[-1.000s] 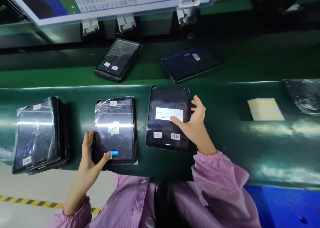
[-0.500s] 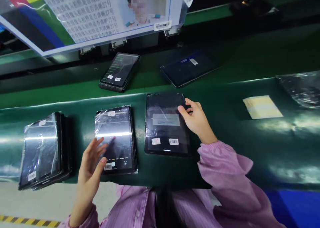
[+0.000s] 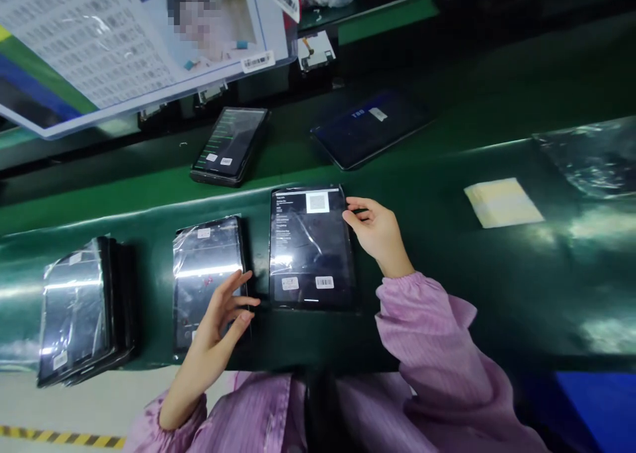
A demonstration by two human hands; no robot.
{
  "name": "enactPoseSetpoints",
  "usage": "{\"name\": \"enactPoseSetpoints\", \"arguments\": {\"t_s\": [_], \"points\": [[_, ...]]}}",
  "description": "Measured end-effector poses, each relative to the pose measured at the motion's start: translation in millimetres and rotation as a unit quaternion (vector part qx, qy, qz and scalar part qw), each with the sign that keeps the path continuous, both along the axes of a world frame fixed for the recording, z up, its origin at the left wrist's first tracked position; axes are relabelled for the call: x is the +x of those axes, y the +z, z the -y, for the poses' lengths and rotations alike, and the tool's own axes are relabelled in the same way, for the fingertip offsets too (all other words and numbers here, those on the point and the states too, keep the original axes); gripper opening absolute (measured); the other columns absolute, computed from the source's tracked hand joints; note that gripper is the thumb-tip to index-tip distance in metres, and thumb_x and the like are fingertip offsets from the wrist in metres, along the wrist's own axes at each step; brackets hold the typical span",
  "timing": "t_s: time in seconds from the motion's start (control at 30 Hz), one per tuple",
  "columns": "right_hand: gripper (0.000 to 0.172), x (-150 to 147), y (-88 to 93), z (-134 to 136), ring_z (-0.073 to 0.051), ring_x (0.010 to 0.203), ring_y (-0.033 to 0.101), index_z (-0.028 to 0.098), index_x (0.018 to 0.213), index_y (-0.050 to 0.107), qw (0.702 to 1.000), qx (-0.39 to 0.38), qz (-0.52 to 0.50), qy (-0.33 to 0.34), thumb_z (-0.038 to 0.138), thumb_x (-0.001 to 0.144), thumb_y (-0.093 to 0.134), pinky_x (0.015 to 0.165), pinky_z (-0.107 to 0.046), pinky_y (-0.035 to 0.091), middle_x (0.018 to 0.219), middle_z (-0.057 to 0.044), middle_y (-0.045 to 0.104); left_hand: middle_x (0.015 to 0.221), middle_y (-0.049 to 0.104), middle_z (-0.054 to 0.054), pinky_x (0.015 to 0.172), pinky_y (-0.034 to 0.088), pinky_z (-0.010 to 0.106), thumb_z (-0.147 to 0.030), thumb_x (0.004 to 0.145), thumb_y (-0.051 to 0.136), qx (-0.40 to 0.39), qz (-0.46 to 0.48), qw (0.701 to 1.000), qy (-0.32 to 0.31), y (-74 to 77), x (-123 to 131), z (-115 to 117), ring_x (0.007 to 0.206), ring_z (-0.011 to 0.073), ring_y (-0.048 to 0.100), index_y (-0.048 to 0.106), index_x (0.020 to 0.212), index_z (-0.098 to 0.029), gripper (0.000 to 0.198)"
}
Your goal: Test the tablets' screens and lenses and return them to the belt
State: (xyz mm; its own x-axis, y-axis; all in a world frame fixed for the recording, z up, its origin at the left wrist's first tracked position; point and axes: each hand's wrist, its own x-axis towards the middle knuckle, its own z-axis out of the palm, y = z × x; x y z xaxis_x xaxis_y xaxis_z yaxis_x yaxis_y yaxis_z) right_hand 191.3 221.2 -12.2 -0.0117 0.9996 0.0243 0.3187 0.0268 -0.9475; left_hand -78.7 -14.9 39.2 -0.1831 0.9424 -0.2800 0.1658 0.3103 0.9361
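A black tablet point(image 3: 311, 251) lies flat in front of me, its lit screen showing lines of text and a white code square. My right hand point(image 3: 380, 234) has thumb and fingertips close together at this tablet's upper right edge. To the left lies another tablet point(image 3: 209, 248) under clear film, its screen dark with glare across it. Over that one's lower right part hovers my left hand point(image 3: 221, 327), fingers spread and holding nothing; it covers the tablet's lower corner.
Film-covered tablets point(image 3: 74, 307) are stacked at the far left. Behind stand a thick tablet stack point(image 3: 231, 142) and a dark blue device point(image 3: 368, 128). A yellowish cloth point(image 3: 504, 202) and clear plastic bag point(image 3: 591, 155) lie right. A laminated sheet point(image 3: 124, 62) hangs upper left.
The right tablet's screen has switched from a grey box to text with a code square. My left hand has moved right; the left tablet's screen has gone dark. The view has shifted slightly.
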Motion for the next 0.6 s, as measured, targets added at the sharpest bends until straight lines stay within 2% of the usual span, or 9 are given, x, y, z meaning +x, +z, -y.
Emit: {"name": "enactPoseSetpoints", "arguments": {"t_s": [0.2,0.33,0.4,0.47,0.53,0.6], "points": [[0.028,-3,3.1,4,-0.017,0.074,0.067,0.018,0.107,0.074,1.0,-0.012,0.013,-0.004,0.018,0.08,0.07,0.075,-0.034,0.058,0.101,-0.007,0.075,0.172,0.033,0.007,0.094,0.061,0.036,-0.044,0.102,0.058,-0.047,0.005,0.995,-0.086,-8.2,17,-6,0.106,0.0178,0.071,0.028,0.16,-0.045,0.065],[0.026,-4,3.1,10,-0.015,0.075,0.067,0.018,0.109,0.074,0.999,-0.015,0.027,-0.014,0.016,0.084,0.069,0.08,-0.034,0.06,0.103,-0.006,0.074,0.17,0.035,0.008,0.091,0.061,0.033,-0.051,0.101,0.058,-0.058,-0.022,0.993,-0.099,-21.2,15,-4,0.101,0.0177,0.071,0.026,0.162,-0.042,0.07],[0.026,-5,2.4,12,-0.014,0.075,0.066,0.017,0.111,0.073,0.999,-0.014,0.032,-0.019,0.016,0.086,0.069,0.082,-0.034,0.06,0.103,-0.006,0.073,0.166,0.043,0.01,0.09,0.061,0.032,-0.056,0.098,0.06,-0.057,-0.029,0.993,-0.096,-27.2,13,-2,0.1,0.0186,0.072,0.027,0.163,-0.039,0.075],[0.027,-5,1.5,15,-0.014,0.075,0.065,0.016,0.114,0.072,0.999,-0.013,0.034,-0.019,0.015,0.087,0.07,0.083,-0.035,0.06,0.102,-0.005,0.072,0.151,0.059,0.01,0.089,0.061,0.032,-0.061,0.095,0.062,-0.067,-0.034,0.993,-0.092,-32.1,14,1,0.1,0.0204,0.073,0.029,0.163,-0.036,0.079],[0.027,-4,0.1,17,-0.014,0.077,0.065,0.016,0.116,0.071,0.999,-0.01,0.036,-0.017,0.016,0.09,0.072,0.081,-0.035,0.06,0.102,-0.005,0.071,0.124,0.073,0.007,0.086,0.062,0.031,-0.066,0.093,0.06,-0.081,-0.041,0.992,-0.081,-36.6,18,3,0.097,0.0217,0.074,0.031,0.163,-0.034,0.081],[0.025,-3,-1.8,18,-0.014,0.078,0.065,0.016,0.117,0.069,0.999,-0.006,0.038,-0.015,0.02,0.093,0.072,0.08,-0.035,0.06,0.104,-0.005,0.07,0.098,0.076,0.003,0.084,0.062,0.033,-0.069,0.093,0.057,-0.08,-0.044,0.994,-0.068,-42.1,24,5,0.089,0.0222,0.074,0.031,0.163,-0.033,0.083]]}}
